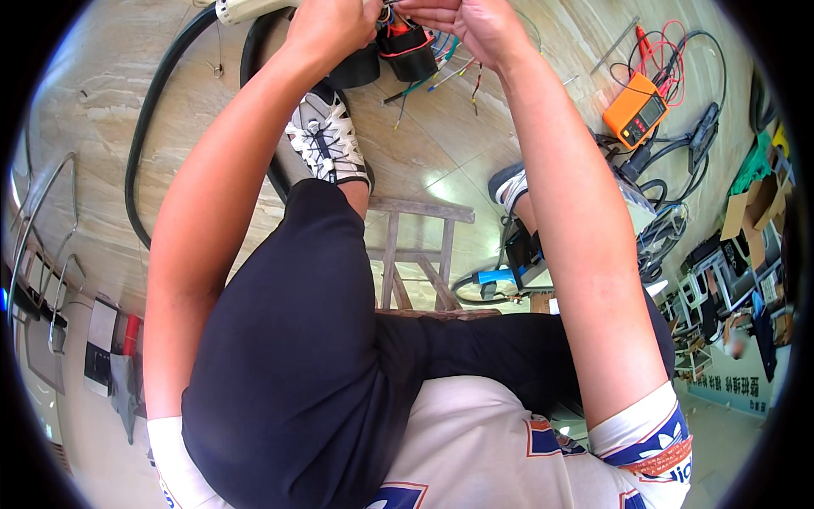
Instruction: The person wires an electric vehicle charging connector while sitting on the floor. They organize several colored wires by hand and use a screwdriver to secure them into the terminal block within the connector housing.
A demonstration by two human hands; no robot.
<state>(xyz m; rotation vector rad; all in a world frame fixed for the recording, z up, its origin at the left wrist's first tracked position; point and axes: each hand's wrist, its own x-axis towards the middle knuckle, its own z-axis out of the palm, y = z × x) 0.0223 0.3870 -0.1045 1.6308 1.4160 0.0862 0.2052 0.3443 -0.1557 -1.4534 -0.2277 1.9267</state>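
At the top edge of the head view, my left hand (pixel 335 30) is closed, its fingertips at a bundle of thin coloured wires. My right hand (pixel 485 30) meets it from the other side, fingers drawn together at the same wires; what lies between its fingertips is cut off by the edge. Just below the hands is a black cup-shaped housing (pixel 409 55) with a red rim, wires coming out of it. Another dark rounded part (pixel 356 69) sits beside it. Loose coloured wires (pixel 458 72) fan out over the floor under my right hand.
A thick black cable (pixel 140 144) loops at the left from a pale handle (pixel 246 8). An orange multimeter (pixel 636 110) with red and black leads lies at the right. A wooden stool (pixel 420 254) is beneath me. Cardboard boxes (pixel 755 208) and tangled cables (pixel 666 237) are farther right.
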